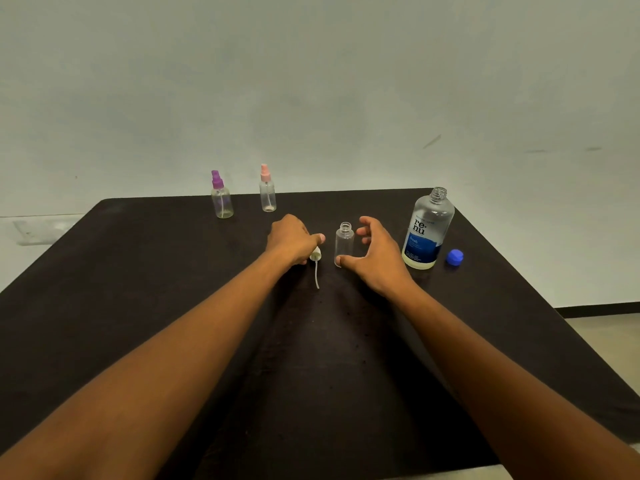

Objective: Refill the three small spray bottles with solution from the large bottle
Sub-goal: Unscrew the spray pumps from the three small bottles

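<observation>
A small clear bottle (344,242) stands uncapped in the middle of the dark table (485,341). My right hand (375,256) is just beside it, fingers spread apart; the thumb tip touches its base. My left hand (292,239) grips a white spray head (315,255) whose thin dip tube points toward me, close to the table top. The large clear bottle with a blue label (427,230) stands uncapped to the right. Its blue cap (454,257) lies beside it. Two capped small spray bottles stand at the back: one with a purple top (220,197), one with a pink top (267,190).
A pale wall rises right behind the table's far edge. The table's right edge drops to a light floor (606,337). A low ledge (34,230) shows at the far left.
</observation>
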Available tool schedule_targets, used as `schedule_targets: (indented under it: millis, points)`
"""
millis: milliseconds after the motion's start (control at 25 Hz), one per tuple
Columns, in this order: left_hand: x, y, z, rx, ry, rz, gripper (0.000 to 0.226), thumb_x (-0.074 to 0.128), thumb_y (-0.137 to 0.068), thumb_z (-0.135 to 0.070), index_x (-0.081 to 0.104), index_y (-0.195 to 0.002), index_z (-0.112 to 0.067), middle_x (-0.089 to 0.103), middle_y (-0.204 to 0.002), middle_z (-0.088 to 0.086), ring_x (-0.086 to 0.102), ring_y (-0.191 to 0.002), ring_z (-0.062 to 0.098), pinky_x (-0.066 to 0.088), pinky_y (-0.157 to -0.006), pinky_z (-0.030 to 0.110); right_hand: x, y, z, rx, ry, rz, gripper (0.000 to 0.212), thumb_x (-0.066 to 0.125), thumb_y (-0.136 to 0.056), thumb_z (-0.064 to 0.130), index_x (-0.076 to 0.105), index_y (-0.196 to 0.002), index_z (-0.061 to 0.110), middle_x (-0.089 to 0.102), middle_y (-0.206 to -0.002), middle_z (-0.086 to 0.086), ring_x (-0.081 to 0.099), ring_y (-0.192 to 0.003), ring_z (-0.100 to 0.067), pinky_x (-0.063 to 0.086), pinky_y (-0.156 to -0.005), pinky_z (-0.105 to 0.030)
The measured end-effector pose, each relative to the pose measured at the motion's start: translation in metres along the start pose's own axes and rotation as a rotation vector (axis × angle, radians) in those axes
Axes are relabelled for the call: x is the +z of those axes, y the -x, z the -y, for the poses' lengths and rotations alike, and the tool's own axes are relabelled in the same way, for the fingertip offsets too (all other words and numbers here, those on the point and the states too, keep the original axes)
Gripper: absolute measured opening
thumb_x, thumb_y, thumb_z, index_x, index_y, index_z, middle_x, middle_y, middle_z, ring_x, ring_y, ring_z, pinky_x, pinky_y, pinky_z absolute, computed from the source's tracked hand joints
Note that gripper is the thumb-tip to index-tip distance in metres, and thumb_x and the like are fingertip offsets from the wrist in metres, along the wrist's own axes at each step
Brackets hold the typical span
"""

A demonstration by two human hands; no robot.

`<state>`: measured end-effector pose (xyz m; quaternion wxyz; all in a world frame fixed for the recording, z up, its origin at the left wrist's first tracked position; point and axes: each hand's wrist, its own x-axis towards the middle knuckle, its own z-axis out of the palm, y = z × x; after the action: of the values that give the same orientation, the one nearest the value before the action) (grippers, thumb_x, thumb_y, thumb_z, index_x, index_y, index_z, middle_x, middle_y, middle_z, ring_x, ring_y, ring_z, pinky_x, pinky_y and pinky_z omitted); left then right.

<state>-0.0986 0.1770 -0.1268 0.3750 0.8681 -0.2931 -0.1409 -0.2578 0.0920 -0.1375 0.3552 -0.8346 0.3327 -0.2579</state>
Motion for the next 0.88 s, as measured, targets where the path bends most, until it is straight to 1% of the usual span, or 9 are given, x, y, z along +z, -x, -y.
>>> schedule_targets:
  millis: [120,320,480,600,680,720,760,880]
  points:
    - [-0.005,0.003,0.005,0.001,0.054,-0.007,0.027,0.075,-0.091,-0.037,0.074,-0.083,-0.011,0.074,-0.079,0.007,0.076,-0.069,0.024,0.065,-0.076,0.042,-0.003,0.003,0.006,-0.013,0.004,-0.017,0.101,0.089,-0.076,0.030,0.029,-0.157,0.021,0.047,-0.149,-0.002,0.047,-0.135,-0.019,0.044,-0.112,-0.038]
    - [-0.022,0.015,0.013,0.051,0.121,-0.025,0.016,0.068,-0.096,-0.033,0.067,-0.085,-0.023,0.070,-0.098,0.003,0.070,-0.088,0.019,0.062,-0.087,0.044,-0.010,0.014,0.022,-0.068,-0.015,-0.078,0.101,0.084,-0.080,0.039,0.024,-0.159,0.021,0.037,-0.158,-0.004,0.039,-0.144,-0.020,0.036,-0.112,-0.034]
    - [-0.030,0.026,0.021,0.033,0.179,0.010,0.014,0.063,-0.100,-0.030,0.067,-0.091,-0.021,0.067,-0.099,0.002,0.066,-0.091,0.018,0.059,-0.092,0.046,-0.019,0.020,0.037,-0.090,-0.033,-0.121,0.097,0.079,-0.083,0.042,0.023,-0.160,0.021,0.035,-0.161,-0.003,0.037,-0.146,-0.021,0.037,-0.114,-0.037]
    - [-0.042,0.033,0.026,0.048,0.189,-0.011,0.017,0.060,-0.101,-0.030,0.068,-0.105,-0.015,0.067,-0.105,0.004,0.064,-0.096,0.020,0.058,-0.094,0.045,-0.022,0.025,0.048,-0.116,-0.027,-0.152,0.094,0.077,-0.085,0.043,0.024,-0.159,0.022,0.035,-0.161,-0.003,0.037,-0.146,-0.020,0.036,-0.113,-0.035]
    - [-0.052,0.039,0.029,0.077,0.158,-0.016,0.025,0.059,-0.102,-0.030,0.067,-0.119,-0.014,0.067,-0.116,0.006,0.063,-0.100,0.018,0.054,-0.091,0.037,-0.021,0.027,0.058,-0.152,-0.033,-0.171,0.092,0.075,-0.085,0.043,0.025,-0.159,0.022,0.036,-0.161,-0.002,0.037,-0.145,-0.016,0.034,-0.109,-0.025]
    - [-0.057,0.041,0.031,0.099,0.131,-0.013,0.031,0.058,-0.102,-0.030,0.065,-0.127,-0.013,0.066,-0.123,0.007,0.061,-0.103,0.018,0.049,-0.090,0.033,-0.020,0.028,0.065,-0.178,-0.038,-0.178,0.091,0.075,-0.085,0.043,0.025,-0.158,0.023,0.036,-0.160,0.000,0.038,-0.142,-0.012,0.033,-0.105,-0.019]
    - [-0.062,0.043,0.032,0.123,0.104,-0.012,0.036,0.057,-0.103,-0.030,0.061,-0.134,-0.013,0.064,-0.129,0.007,0.060,-0.109,0.019,0.046,-0.091,0.031,-0.018,0.029,0.072,-0.204,-0.042,-0.182,0.089,0.074,-0.086,0.044,0.026,-0.158,0.023,0.036,-0.160,0.001,0.039,-0.140,-0.010,0.032,-0.103,-0.016]
    - [-0.077,0.047,0.042,0.195,0.049,-0.042,0.045,0.055,-0.104,-0.030,0.052,-0.145,-0.012,0.059,-0.142,0.009,0.056,-0.129,0.025,0.044,-0.104,0.035,-0.006,0.026,0.095,-0.265,-0.078,-0.164,0.086,0.074,-0.088,0.044,0.027,-0.157,0.025,0.040,-0.157,0.003,0.040,-0.141,-0.013,0.034,-0.105,-0.024]
